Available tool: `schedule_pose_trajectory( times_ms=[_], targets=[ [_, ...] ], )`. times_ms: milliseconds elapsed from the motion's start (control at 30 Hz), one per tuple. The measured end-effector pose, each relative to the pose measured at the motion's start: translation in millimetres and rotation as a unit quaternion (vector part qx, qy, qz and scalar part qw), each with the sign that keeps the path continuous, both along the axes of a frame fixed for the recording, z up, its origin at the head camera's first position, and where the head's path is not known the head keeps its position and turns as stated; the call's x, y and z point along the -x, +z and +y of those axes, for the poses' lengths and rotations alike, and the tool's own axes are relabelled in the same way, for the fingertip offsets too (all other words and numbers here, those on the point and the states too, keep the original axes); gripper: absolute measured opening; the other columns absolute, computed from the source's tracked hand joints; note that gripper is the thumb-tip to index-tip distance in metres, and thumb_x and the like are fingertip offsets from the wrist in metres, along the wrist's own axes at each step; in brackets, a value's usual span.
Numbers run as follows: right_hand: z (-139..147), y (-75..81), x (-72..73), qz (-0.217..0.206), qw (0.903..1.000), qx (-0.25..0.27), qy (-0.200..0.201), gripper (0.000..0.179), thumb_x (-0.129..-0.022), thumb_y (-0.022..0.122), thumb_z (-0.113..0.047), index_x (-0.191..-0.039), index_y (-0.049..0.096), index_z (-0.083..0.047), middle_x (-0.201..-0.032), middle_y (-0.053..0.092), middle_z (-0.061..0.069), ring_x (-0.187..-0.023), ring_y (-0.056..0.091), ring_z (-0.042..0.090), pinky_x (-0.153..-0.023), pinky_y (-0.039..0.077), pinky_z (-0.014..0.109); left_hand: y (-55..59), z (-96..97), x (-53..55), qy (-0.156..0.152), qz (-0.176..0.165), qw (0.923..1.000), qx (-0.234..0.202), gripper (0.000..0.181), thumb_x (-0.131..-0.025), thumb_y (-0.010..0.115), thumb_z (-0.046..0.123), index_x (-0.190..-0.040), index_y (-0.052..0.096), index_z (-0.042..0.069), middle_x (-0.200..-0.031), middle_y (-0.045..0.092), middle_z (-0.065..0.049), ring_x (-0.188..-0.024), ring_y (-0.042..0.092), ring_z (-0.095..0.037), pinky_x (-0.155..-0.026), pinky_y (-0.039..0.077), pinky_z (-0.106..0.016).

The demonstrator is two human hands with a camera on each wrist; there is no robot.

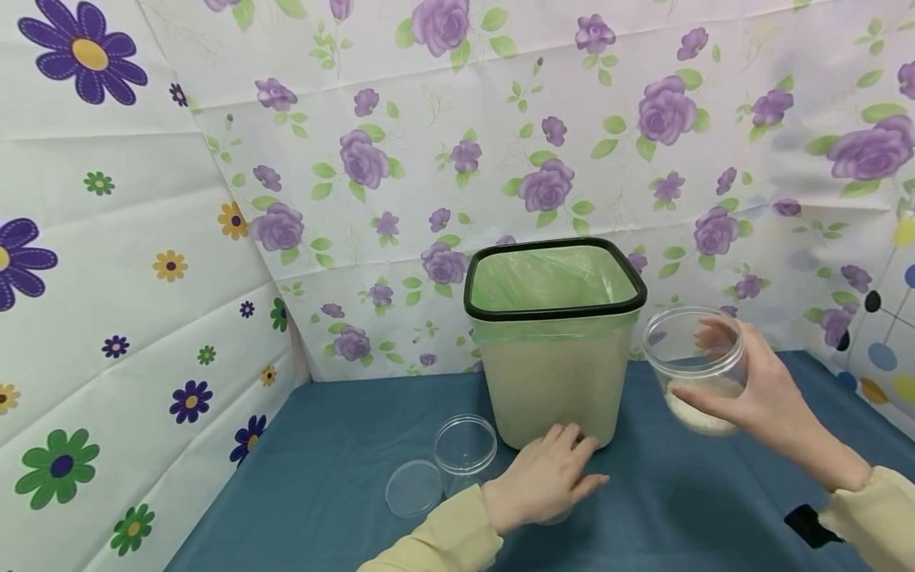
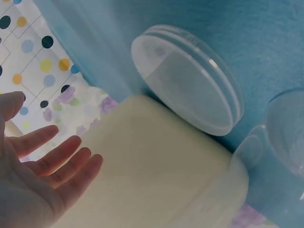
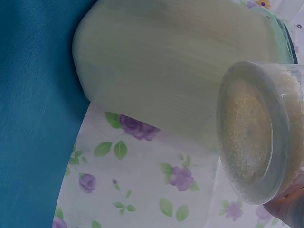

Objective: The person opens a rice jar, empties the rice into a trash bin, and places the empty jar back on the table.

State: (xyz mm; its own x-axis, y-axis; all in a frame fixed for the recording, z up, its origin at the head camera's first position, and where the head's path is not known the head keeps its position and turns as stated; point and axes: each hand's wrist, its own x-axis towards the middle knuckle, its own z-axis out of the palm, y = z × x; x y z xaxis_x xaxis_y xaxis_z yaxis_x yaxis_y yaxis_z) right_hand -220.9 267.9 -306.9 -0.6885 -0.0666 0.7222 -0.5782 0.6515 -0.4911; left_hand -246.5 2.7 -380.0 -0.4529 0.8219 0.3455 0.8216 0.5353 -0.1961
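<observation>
My right hand (image 1: 765, 397) grips a clear plastic jar (image 1: 689, 381) with no lid on it, raised to the right of the bin. White grains that look like rice lie in its bottom (image 3: 247, 128). My left hand (image 1: 546, 477) is held in front of the bin with its fingers spread and nothing in it. Below it, partly hidden in the head view, a clear round lid (image 2: 187, 80) lies on the cloth. To its left stand another clear jar (image 1: 465, 453), which looks empty, and a flat clear disc (image 1: 415, 488) beside it.
A cream bin (image 1: 557, 381) with a black rim and a green liner bag stands at the back of the table, against a flowered curtain (image 1: 400, 199). Blue cloth (image 1: 329, 477) covers the table. A black object (image 1: 811, 526) shows by the right sleeve.
</observation>
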Motion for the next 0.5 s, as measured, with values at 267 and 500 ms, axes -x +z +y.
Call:
schedule_pose_trajectory(
  times_ms=[267,500],
  targets=[
    [2,1.4,2.9,0.000,1.0000,0.003,-0.002,0.089,-0.057,0.083,-0.001,-0.134,0.039,-0.011,-0.110,0.048,0.005,-0.094,0.042,0.011,-0.073,0.029,0.025,10.5,-2.5,0.3,-0.039,0.015,0.9988,-0.027,0.039,-0.092,0.044,0.043,-0.116,0.054,0.013,-0.103,0.046,0.000,-0.086,0.042,-0.009,-0.069,0.040,-0.015],
    [2,3.2,5.2,0.016,0.9999,0.004,0.003,0.089,-0.056,0.083,0.002,-0.133,0.039,-0.009,-0.109,0.048,0.005,-0.091,0.043,0.015,-0.073,0.029,0.025,21.6,-4.6,1.3,-0.078,0.018,0.9945,-0.068,0.034,-0.092,0.047,0.039,-0.114,0.054,0.013,-0.103,0.045,0.001,-0.085,0.042,-0.007,-0.070,0.039,-0.014]
  ],
)
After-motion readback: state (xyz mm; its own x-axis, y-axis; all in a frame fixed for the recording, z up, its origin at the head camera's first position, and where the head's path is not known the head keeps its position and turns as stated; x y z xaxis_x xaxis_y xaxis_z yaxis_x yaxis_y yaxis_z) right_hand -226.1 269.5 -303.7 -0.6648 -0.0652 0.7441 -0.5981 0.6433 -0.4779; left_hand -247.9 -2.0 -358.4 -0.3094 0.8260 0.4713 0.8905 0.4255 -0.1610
